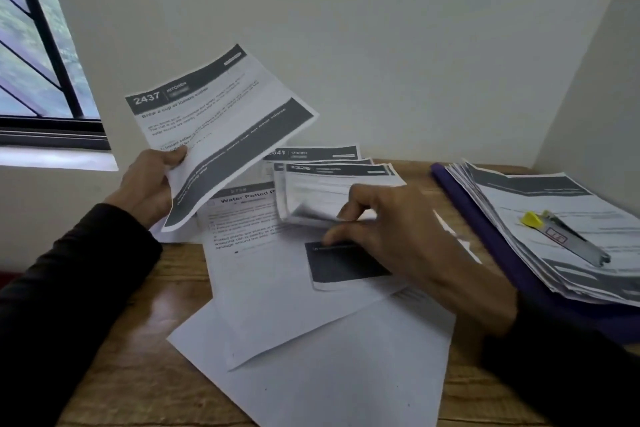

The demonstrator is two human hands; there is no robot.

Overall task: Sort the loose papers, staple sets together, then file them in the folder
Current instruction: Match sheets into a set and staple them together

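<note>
Loose papers [311, 340] lie left of the folder [485, 236], stapler [568, 236] atop its stack [540, 204].

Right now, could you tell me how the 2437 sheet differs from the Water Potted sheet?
The 2437 sheet is raised off the table, gripped by the left hand; the Water Potted sheet lies flat on the table. The 2437 sheet is fully visible, while the Water Potted sheet is partly covered by other papers and the right hand. Both are white printed pages with dark bands.

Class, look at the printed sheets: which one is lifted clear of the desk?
The sheet headed 2437, gripped by the left hand and tilted in the air. The other sheets lie on the wooden table or the folder stack.
</note>
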